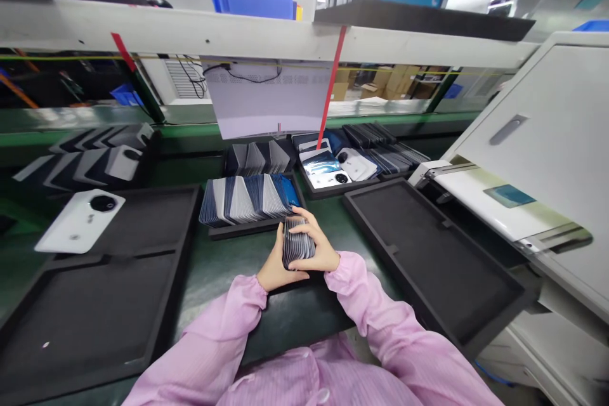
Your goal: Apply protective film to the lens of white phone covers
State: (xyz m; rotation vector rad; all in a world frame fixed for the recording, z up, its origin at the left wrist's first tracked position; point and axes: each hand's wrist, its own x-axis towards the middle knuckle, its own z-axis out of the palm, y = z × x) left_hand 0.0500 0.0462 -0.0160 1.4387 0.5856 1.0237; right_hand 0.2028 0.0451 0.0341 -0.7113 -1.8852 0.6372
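Between both hands, just above the dark mat at the bench edge, a stack of cards point(297, 242) stands upright, left hand point(275, 268) cupping its side, right hand point(318, 242) wrapped over the top

A green tabletop point(223, 266) is carrying black trays. Two empty trays, one on the left point(95, 323) and one on the right point(428, 254), are sitting on it. Farther back, two trays point(247, 228) point(333, 189) are holding rows of thin plates.
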